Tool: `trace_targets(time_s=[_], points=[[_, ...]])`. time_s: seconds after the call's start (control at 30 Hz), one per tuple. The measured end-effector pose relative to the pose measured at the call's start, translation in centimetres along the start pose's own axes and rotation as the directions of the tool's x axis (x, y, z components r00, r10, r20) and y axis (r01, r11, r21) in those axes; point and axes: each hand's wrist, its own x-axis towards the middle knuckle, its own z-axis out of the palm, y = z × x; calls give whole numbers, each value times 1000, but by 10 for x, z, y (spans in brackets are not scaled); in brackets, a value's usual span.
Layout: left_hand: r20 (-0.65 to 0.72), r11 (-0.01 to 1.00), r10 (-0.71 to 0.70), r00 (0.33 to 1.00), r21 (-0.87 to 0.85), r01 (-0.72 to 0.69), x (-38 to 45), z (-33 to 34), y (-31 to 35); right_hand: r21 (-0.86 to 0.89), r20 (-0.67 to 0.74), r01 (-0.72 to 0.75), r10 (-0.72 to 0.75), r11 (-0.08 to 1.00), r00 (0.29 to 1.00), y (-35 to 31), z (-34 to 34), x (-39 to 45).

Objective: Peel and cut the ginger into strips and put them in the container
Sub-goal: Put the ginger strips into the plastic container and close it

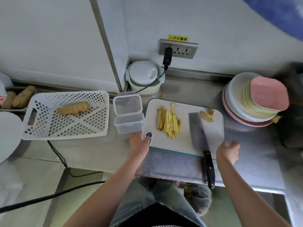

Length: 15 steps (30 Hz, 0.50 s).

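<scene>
**Ginger strips cut, board held at near-left corner**

Nearest: left hand (pixel 139 142) at the near-left corner of the white cutting board (pixel 211 135), by its hanging hole; fingers go under or round the edge, so cannot tell if the grip is pinching the board or just touching it. Right hand (pixel 228 150) hovers at the board's near-right corner, grip spread and relaxed, holding nothing.

Cleaver (pixel 200 142) lies on the board, blade on the right half, black handle sticking over the near edge toward the person. Ginger strips (pixel 168 122) piled on the board's left-centre, yellow, roughly parallel. Leftover ginger pieces (pixel 207 115) at the far-right of the board, just beyond the blade tip.

Clear container (pixel 128 123) sits on the steel bench (pixel 255 154) just left of the board, lid (pixel 127 104) flipped open behind it, no strips visible inside.

Further left: white perforated basket (pixel 65 126) with one unpeeled ginger root (pixel 73 108). Far right: stack of plates (pixel 252 99). Back: lidded round tub (pixel 144 77) under a wall socket (pixel 178 49).
</scene>
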Motion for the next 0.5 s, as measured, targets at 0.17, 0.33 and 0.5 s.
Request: trace_targets(time_s=[0.17, 0.33, 0.5], points=[[-13, 1000, -6, 1000, 28, 7, 11, 3, -6, 148, 201, 48, -77, 988, 977, 28, -7, 1], [-48, 996, -82, 995, -44, 80, 2, -2, 9, 195, 239, -9, -39, 981, 970, 32, -16, 1], [-64, 971, -203, 977, -140, 192, -16, -2, 7, 157, 208, -34, 0, 987, 978, 44, -20, -1]])
